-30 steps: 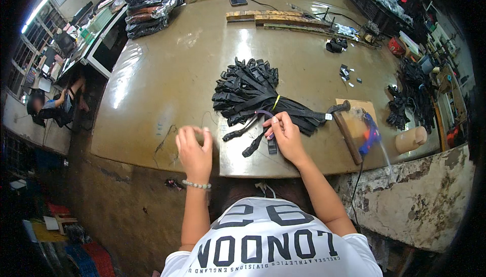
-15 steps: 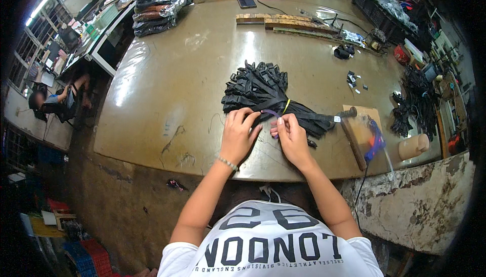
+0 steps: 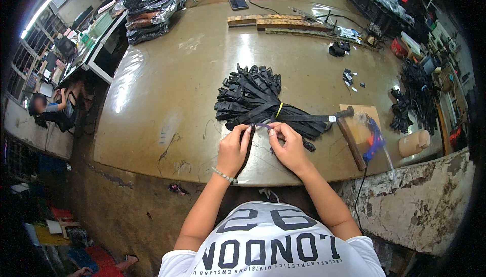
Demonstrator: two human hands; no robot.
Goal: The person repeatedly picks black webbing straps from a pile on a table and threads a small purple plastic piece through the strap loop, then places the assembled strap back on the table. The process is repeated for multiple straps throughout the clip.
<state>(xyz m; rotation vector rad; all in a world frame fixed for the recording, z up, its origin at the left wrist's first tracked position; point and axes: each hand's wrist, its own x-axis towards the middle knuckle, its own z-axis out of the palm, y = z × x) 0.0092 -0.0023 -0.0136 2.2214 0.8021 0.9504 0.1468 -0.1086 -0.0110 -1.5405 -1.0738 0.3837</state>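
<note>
A short purple strip [image 3: 262, 125] runs between my two hands, just in front of a bundle of black straps. My left hand [image 3: 233, 149] pinches one end between thumb and fingertips. At the other end my right hand [image 3: 289, 147] pinches it too, fingers closed. The black strap bundle [image 3: 250, 94] lies fanned out on the table, its buckle ends spread to the far left. A yellow tie [image 3: 279, 109] cinches it toward the right. A hammer [image 3: 351, 144] rests at the bundle's right end, its head close to a small white label [image 3: 332, 118].
Right of the hammer lie a cardboard piece [image 3: 360, 116], a blue glue gun [image 3: 374, 143] with a cord and a beige cylinder [image 3: 414, 143]. Farther back are wooden bars [image 3: 283, 23], a phone [image 3: 238, 3] and bagged stacks [image 3: 152, 9]. Another person [image 3: 53, 110] sits at far left.
Both hands have drawn slightly back toward me. The purple strip, arched before with an end hanging by my right hand, now lies nearly level between my fingertips.
</note>
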